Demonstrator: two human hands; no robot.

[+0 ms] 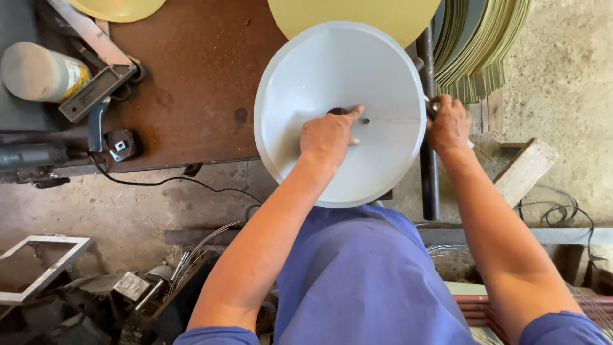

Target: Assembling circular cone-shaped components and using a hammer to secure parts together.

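On the white disc (338, 96), the left hand (329, 135) presses flat, fingers together; right hand (449, 124) grips a handle (433, 110).

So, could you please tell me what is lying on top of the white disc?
The left hand rests flat on the white disc, its fingers beside a small dark hub at the centre. Whatever supports the disc underneath is covered. The right hand grips at its rim.

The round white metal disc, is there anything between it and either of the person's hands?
Nothing visible. The left hand lies flat on the round white metal disc near its dark centre hub. The right hand is at the disc's right edge, closed on a small tool, beside the dark vertical bar.
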